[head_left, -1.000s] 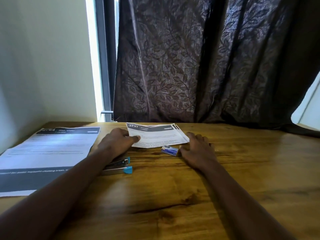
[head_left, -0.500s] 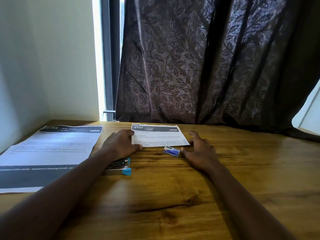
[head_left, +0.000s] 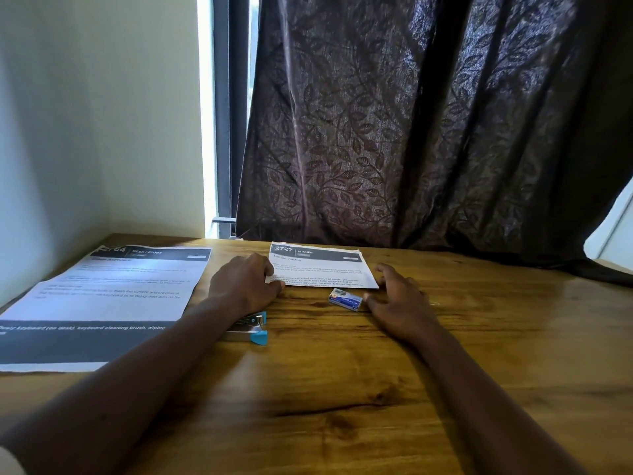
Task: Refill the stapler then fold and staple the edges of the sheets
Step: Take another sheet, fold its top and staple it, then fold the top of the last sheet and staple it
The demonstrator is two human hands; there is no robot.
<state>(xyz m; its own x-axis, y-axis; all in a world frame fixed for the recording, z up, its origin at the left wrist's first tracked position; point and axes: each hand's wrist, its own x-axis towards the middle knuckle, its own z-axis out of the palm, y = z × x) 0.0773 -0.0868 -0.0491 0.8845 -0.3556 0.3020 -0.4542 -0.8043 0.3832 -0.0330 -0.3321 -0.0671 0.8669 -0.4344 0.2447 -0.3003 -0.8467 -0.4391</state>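
Two hands (head_left: 245, 282) (head_left: 399, 299) flank crosswise folded sheets (head_left: 323, 267).

A wooden table (head_left: 376, 389) with dark grain fills the view from 3 to 9 o'clock. A dark brown curtain (head_left: 411, 132) (embossed with a leaf pattern) hangs from 12 to 3 o'clock, its hem touching the table's far edge. A pale wall (head_left: 85, 114) stands at 10 o'clock, a window frame (head_left: 226, 114) just beside the curtain at 11.
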